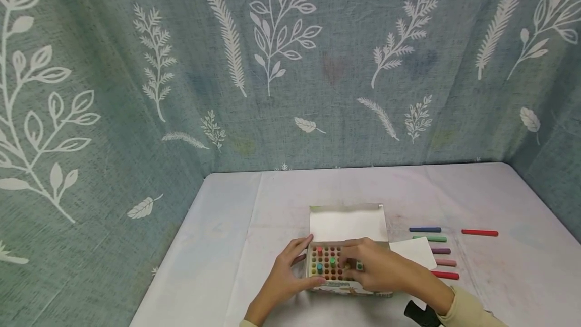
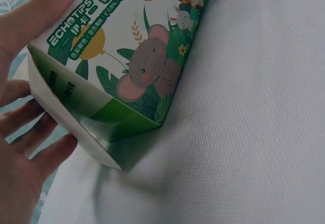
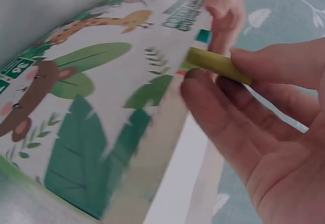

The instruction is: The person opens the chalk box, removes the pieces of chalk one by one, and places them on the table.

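A printed chalk box (image 1: 347,289) stands on the white-covered table with its lid raised, showing rows of round holes. A red chalk stick (image 1: 320,251), a green chalk stick (image 1: 333,262) and a blue chalk stick (image 1: 320,268) poke up from the holes. My left hand (image 1: 288,269) holds the box at its left end, thumb on the printed front wall and fingers against the open side flap (image 2: 76,127). Over the right half of the box, my right hand (image 1: 376,266) pinches a yellow-green chalk stick (image 3: 216,64) between thumb and fingers. The holes beneath that hand are hidden.
Several chalk sticks lie to the right of the box, among them a dark blue one (image 1: 425,229) and a red one (image 1: 479,232). A white flap (image 1: 415,252) juts out at the box's right end. A black object (image 1: 419,313) shows near the right forearm. Patterned curtains (image 1: 281,130) surround the table.
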A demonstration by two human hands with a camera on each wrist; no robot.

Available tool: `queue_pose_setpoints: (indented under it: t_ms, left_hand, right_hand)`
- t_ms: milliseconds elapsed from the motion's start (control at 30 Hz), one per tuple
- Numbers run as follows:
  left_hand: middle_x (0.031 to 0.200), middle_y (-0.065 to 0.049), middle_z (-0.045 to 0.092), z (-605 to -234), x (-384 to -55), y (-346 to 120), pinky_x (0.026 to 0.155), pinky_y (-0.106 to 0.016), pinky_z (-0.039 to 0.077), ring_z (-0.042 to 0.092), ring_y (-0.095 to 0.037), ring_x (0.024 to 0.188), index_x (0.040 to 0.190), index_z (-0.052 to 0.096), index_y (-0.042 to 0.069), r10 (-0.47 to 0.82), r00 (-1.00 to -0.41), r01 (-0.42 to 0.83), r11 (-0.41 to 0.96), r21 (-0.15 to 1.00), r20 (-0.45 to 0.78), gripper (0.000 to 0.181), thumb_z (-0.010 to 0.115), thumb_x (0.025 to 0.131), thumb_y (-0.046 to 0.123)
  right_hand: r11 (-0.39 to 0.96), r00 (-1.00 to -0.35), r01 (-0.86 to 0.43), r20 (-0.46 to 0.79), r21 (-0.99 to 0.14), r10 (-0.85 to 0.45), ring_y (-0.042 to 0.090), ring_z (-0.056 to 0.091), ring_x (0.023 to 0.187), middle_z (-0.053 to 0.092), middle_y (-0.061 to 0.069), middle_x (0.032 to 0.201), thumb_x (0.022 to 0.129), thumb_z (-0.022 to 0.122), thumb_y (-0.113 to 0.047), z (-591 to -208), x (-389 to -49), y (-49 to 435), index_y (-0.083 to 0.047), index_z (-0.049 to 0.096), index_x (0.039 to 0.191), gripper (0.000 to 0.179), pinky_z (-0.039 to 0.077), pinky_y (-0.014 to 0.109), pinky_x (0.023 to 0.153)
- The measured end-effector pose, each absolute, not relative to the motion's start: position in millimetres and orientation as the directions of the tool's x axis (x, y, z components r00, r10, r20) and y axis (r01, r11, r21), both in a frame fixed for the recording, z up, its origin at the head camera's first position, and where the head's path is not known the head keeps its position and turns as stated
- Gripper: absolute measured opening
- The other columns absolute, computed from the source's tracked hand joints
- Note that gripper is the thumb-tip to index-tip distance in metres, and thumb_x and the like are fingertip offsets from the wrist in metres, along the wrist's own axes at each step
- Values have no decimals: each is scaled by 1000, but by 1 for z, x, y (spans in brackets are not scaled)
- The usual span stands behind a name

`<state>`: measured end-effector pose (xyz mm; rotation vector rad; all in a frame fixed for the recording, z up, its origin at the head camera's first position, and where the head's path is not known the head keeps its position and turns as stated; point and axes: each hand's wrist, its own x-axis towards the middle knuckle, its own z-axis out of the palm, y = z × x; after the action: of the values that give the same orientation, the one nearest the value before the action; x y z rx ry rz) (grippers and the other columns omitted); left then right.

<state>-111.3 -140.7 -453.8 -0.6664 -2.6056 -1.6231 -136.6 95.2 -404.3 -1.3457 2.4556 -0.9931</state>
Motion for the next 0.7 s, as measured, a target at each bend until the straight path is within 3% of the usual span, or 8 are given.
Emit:
queue_pose_setpoints:
  t_ms: [233, 467, 700]
  left_hand:
    - [126, -5, 41, -457, -115, -141, 90, -37, 45, 41, -23, 116, 135, 35, 12, 343, -905, 380, 384, 841, 252, 80, 76, 68, 25]
    - [125, -7, 41, -457, -114, -141, 90, -39, 44, 40, -26, 117, 135, 35, 10, 345, -904, 377, 367, 851, 252, 80, 77, 67, 22]
    - [126, -9, 41, -453, -111, -140, 91, -40, 44, 40, -28, 117, 135, 35, 9, 357, -907, 359, 371, 857, 225, 79, 76, 68, 22]
  right_hand:
    - [251, -578, -697, 319, -672, -751, 1, 53, 69, 55, -5, 83, 76, 60, 2, -393, -137, 104, -22, 63, 86, 26, 48, 12, 51]
    - [220, -587, -736, 443, -640, -677, 4, 54, 72, 55, -6, 87, 77, 63, 1, -387, -136, 120, -24, 61, 88, 28, 50, 14, 52]
    - [185, -603, -753, 551, -631, -577, 13, 57, 70, 55, 3, 84, 69, 66, 13, -371, -128, 137, -14, 61, 85, 31, 53, 20, 50]
